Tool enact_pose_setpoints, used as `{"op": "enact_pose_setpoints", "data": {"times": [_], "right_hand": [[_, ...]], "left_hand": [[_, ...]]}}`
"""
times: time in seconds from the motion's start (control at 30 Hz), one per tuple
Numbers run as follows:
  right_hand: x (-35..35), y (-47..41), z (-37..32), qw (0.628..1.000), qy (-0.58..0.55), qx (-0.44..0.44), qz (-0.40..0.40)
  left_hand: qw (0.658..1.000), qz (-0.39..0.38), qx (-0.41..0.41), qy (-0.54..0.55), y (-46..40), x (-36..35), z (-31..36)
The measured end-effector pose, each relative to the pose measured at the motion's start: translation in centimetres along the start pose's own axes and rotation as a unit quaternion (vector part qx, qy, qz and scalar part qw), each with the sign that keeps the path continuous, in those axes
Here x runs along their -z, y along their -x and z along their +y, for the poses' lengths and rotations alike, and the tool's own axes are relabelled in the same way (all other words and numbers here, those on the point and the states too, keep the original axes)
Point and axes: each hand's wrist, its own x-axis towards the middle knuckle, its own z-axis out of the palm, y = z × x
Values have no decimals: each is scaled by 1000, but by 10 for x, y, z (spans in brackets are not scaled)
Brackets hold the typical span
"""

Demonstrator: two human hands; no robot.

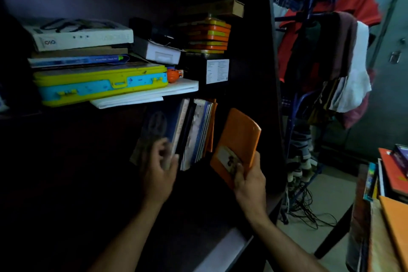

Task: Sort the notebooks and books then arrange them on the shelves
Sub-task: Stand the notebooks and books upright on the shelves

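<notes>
Your right hand (248, 180) grips the orange notebook (237, 146) by its lower edge, tilted, just right of the upright books (195, 130) on the lower shelf (198, 216). Your left hand (157, 172) pinches the leftmost book (152, 132), which leans left.

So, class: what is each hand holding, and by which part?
The right hand grips the orange notebook by its bottom edge. The left hand holds the lower edge of a dark book standing on the shelf.
</notes>
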Motion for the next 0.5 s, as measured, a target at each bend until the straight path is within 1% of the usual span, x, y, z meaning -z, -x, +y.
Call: {"op": "enact_pose_setpoints", "data": {"times": [0.03, 0.07, 0.13, 0.2, 0.27, 0.33, 0.43, 0.5], "right_hand": [[1, -2, 2, 999, 7, -9, 30], [1, -3, 2, 998, 16, -9, 54], [3, -4, 1, 997, 24, -14, 76], [6, -4, -1, 997, 32, -19, 64], [14, -10, -4, 997, 65, -18, 24], [24, -25, -9, 993, 118, -20, -24], [39, -54, -26, 966, 233, -27, -112], [49, -73, -41, 942, 282, -46, -178]], "left_hand": [[999, 26, 36, -27, -4, 3, -7], [996, 25, 79, -29, -6, 6, -13], [989, -16, 145, 15, -7, 7, -16], [985, -69, 154, 44, -5, 5, -15], [984, -111, 137, 31, -4, 2, -17], [985, -116, 125, 24, -5, 0, -19], [988, -102, 112, 15, -5, 1, -19], [988, -108, 108, 15, -4, 1, -18]]}}
